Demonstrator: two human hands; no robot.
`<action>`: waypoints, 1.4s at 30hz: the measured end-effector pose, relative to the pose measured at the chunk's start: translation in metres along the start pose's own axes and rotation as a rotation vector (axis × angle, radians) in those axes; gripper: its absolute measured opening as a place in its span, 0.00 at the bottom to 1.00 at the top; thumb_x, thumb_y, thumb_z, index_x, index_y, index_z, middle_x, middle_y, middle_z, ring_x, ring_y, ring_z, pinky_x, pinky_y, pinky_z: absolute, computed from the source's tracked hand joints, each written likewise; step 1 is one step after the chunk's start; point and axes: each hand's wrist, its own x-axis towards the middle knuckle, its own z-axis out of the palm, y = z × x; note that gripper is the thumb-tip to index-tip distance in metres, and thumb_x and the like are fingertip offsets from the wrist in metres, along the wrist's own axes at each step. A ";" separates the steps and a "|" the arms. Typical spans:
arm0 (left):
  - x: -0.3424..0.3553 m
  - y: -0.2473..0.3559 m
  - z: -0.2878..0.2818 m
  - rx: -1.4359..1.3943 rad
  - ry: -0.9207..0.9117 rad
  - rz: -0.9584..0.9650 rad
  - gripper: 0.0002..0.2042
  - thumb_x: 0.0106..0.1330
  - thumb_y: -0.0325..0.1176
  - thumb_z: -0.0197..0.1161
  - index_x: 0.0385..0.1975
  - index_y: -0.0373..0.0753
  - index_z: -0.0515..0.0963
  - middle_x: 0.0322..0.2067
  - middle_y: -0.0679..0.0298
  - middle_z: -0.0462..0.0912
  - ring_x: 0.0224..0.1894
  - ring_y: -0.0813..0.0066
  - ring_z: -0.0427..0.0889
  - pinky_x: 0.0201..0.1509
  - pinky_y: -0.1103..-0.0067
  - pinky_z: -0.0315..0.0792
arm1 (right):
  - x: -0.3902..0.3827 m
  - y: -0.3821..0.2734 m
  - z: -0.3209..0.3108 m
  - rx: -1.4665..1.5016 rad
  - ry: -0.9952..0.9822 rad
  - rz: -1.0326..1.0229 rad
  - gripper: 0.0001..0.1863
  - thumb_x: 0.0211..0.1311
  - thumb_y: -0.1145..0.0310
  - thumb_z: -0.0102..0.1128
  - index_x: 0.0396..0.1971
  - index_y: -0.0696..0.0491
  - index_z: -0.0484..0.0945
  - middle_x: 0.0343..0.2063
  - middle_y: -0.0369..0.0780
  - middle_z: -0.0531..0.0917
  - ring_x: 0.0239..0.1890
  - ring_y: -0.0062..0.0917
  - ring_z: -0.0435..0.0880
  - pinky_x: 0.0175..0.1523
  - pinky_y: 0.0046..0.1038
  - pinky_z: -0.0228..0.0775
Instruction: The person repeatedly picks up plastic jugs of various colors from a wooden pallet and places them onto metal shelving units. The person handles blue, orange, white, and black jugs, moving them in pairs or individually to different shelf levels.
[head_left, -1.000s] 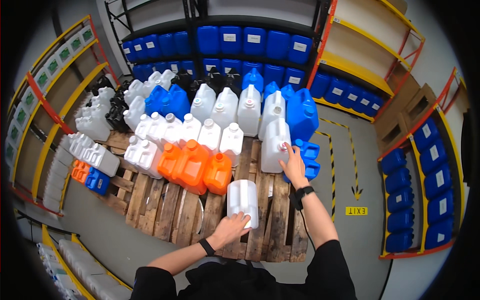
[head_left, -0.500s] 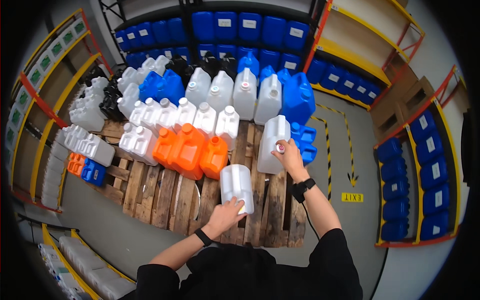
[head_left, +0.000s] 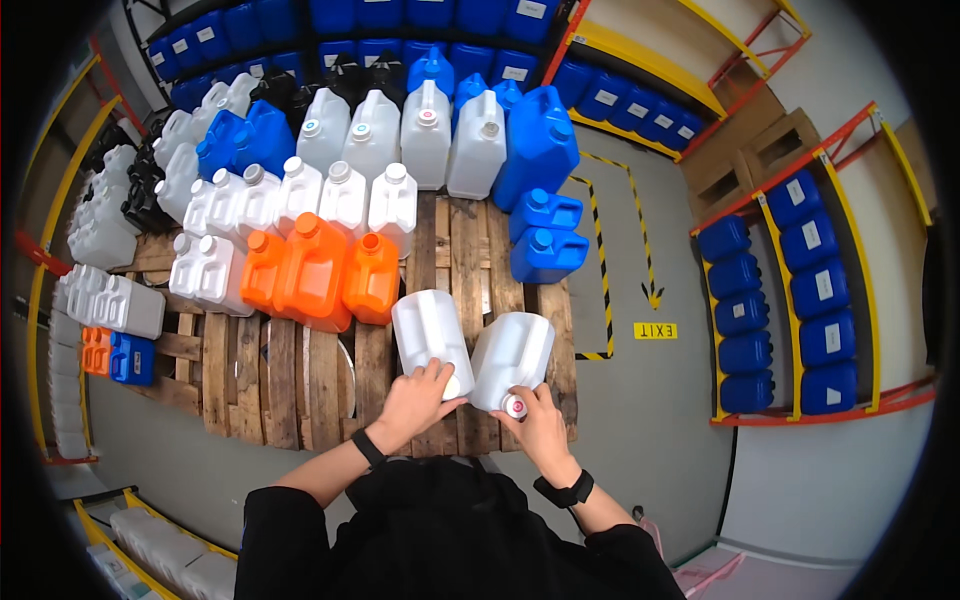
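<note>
My left hand [head_left: 412,405] is closed at the white-capped neck of a translucent jerrycan [head_left: 425,325] at the pallet's front. My right hand [head_left: 538,435] grips another translucent jerrycan [head_left: 515,348] by its cap with a pink-red mark, just right of the first, tilted toward me. Orange jerrycans [head_left: 312,275] stand to the left of them, with white jerrycans [head_left: 392,205] behind. Two small blue jerrycans [head_left: 548,255] are at the pallet's right edge.
The wooden pallet [head_left: 275,385] also bears tall translucent, blue and black jerrycans at the back. Racks of blue containers [head_left: 828,330] line the back and right, with cardboard [head_left: 740,170] between. Yellow-black floor markings [head_left: 600,270] run right of the pallet; shelving [head_left: 70,130] stands left.
My right hand has brought its jerrycan toward me, down beside the one at my left hand, now tilted. The jerrycan at my left hand has shifted left relative to it; the view has moved.
</note>
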 end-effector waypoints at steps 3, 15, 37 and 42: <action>0.005 -0.014 -0.021 -0.187 0.039 0.080 0.22 0.65 0.50 0.61 0.48 0.37 0.72 0.34 0.56 0.77 0.31 0.62 0.82 0.30 0.71 0.78 | 0.001 -0.005 -0.009 -0.019 -0.055 -0.025 0.23 0.55 0.56 0.72 0.45 0.54 0.78 0.41 0.47 0.76 0.36 0.48 0.83 0.37 0.43 0.78; 0.096 -0.075 -0.019 0.617 -0.099 0.629 0.08 0.63 0.33 0.57 0.40 0.45 0.76 0.41 0.65 0.76 0.51 0.70 0.74 0.58 0.73 0.66 | 0.110 0.035 -0.030 -0.712 -0.099 -0.817 0.11 0.56 0.72 0.54 0.39 0.51 0.77 0.39 0.40 0.78 0.51 0.32 0.75 0.62 0.37 0.62; -0.026 -0.021 -0.018 -0.589 -0.504 0.090 0.16 0.57 0.38 0.63 0.39 0.32 0.79 0.27 0.40 0.80 0.34 0.41 0.82 0.39 0.58 0.76 | -0.173 0.013 -0.008 -0.031 0.275 0.866 0.17 0.45 0.63 0.61 0.35 0.56 0.83 0.25 0.55 0.83 0.32 0.53 0.83 0.41 0.47 0.77; -0.052 0.052 0.015 -0.610 -0.648 0.454 0.15 0.59 0.37 0.65 0.39 0.32 0.78 0.26 0.40 0.80 0.33 0.39 0.81 0.36 0.57 0.75 | -0.287 -0.027 0.037 0.119 0.567 1.232 0.14 0.47 0.64 0.61 0.32 0.56 0.82 0.25 0.53 0.83 0.31 0.52 0.83 0.41 0.45 0.78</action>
